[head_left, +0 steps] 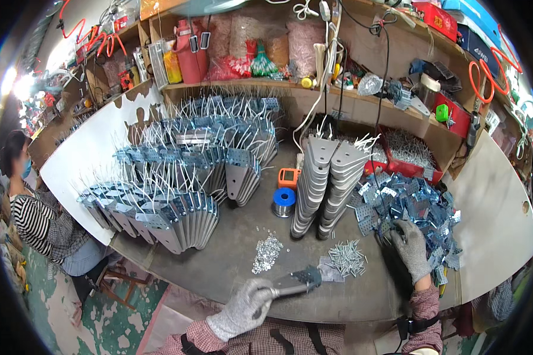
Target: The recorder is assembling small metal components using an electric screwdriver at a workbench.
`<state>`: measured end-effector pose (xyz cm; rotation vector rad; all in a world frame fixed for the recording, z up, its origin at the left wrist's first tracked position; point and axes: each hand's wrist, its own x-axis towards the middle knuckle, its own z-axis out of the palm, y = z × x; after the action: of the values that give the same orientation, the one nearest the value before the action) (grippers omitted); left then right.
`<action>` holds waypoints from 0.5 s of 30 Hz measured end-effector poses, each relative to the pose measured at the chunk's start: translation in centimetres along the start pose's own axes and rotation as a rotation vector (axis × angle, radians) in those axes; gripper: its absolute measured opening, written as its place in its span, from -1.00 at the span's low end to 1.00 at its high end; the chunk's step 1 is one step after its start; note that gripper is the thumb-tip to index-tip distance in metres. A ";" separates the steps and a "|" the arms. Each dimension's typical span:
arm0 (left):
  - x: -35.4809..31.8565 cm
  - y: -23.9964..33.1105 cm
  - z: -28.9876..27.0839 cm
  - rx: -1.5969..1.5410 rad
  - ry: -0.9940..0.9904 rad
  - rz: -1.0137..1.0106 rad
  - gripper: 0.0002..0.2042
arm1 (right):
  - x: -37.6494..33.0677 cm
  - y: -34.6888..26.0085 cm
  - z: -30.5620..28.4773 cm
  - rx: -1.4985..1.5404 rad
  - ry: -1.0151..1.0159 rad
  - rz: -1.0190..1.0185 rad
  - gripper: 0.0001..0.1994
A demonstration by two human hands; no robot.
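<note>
My left hand (pixel 241 310), in a grey knit glove, is closed on the end of a flat grey metal bracket (pixel 289 290). A dark bluish perforated plate (pixel 307 276) sits at the bracket's far end, above the table's near edge. My right hand (pixel 410 248), gloved too, is at the near left side of a heap of bluish perforated metal plates (pixel 405 204). Its fingers are curled in, with one small plate (pixel 386 228) at the fingertips. Between the hands lie a pile of screws (pixel 347 258) and a pile of small washers or nuts (pixel 267 253).
Two stacks of grey brackets (pixel 311 189) stand mid-table, beside a solder wire spool (pixel 284 202) and an orange device (pixel 288 177). Rows of brackets with white wires (pixel 177 219) fill the left. A red bin (pixel 405 155) stands behind the plates. A person (pixel 38 219) sits far left.
</note>
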<state>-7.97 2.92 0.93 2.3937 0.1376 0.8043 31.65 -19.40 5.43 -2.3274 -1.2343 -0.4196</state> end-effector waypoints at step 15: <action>10.2 -2.4 -3.1 -0.102 0.221 -0.378 -0.64 | 0.9 3.5 -0.4 -0.167 0.069 0.193 -0.62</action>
<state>-1.22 9.24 6.80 2.0876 0.6033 0.8650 35.07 -20.69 5.31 -2.5211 -0.9643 -0.5488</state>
